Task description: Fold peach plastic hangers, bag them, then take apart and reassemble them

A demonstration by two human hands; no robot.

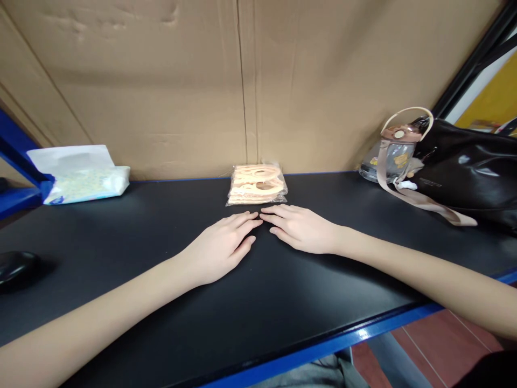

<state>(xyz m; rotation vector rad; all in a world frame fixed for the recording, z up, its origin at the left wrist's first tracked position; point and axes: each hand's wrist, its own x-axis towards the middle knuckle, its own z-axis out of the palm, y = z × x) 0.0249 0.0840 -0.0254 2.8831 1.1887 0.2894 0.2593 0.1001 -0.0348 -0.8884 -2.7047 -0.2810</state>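
My left hand (221, 243) rests palm down on the black table (283, 312), its fingers slightly apart and holding nothing. Facing it from the right, my right hand (301, 227) also lies flat with fingers spread and nothing in them. The fingertips of both hands almost meet near the middle. Just beyond them, by the back edge, sits a clear plastic packet (257, 184) with light wooden-looking flat pieces inside. Neither hand is visibly holding the packet.
A tissue pack (86, 180) stands at the back left, and a black mouse (16, 265) is at the left edge. At the right are a strapped clear bottle (398, 153) and a black bag (472, 172). Cardboard (181, 91) rises behind the table.
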